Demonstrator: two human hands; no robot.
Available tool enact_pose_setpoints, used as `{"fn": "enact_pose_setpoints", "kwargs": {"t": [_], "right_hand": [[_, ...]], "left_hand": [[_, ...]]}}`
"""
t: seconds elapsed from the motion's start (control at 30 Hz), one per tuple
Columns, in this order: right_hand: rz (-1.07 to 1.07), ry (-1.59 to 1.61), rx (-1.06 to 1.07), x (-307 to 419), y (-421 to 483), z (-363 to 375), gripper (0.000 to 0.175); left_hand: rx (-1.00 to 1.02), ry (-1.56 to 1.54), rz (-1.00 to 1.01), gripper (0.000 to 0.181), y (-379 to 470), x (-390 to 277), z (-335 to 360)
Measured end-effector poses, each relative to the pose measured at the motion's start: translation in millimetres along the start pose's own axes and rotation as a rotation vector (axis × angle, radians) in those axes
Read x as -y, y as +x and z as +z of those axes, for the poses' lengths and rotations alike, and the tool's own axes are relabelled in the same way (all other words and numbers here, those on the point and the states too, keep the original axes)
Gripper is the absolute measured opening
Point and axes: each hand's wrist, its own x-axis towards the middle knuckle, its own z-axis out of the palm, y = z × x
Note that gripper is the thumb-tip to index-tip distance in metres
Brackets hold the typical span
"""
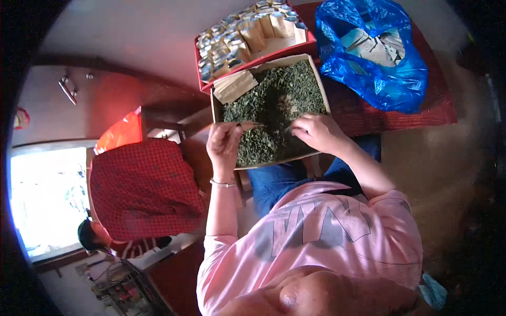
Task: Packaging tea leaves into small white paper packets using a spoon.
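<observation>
My left hand [223,142] pinches a small paper packet [250,125] by one end, over the left side of a shallow cardboard box. Dark green dried leaves [265,94] fill this box [325,96], with a thinner patch near the middle where the bottom shows. Inside the box's right front part, my right hand [318,132] hovers at the leaves with its fingertips drawn together. Whether it pinches any leaves is hidden. A stack of flat paper packets [236,87] lies on the leaves in the box's far left corner.
Behind stands a red box [202,81] packed with upright filled paper packets [253,34]. A blue plastic bag [403,89] holding paper pieces [375,47] rests on the dark red table [427,116]. Another person [95,237] is at left near a red checked cloth [142,189].
</observation>
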Motion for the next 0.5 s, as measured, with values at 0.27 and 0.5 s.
{"fn": "enact_pose_setpoints", "kwargs": {"t": [0.27,0.5], "right_hand": [[0.003,0.118,-0.015,-4.4,-2.0,-3.4,0.013],[-0.024,0.021,0.054,-1.1,-5.0,-12.5,0.019]], "left_hand": [[-0.037,0.008,0.041,0.013,164.2,-34.8,44.7],[0.045,0.222,0.17,0.017,277.4,58.4,112.9]]}}
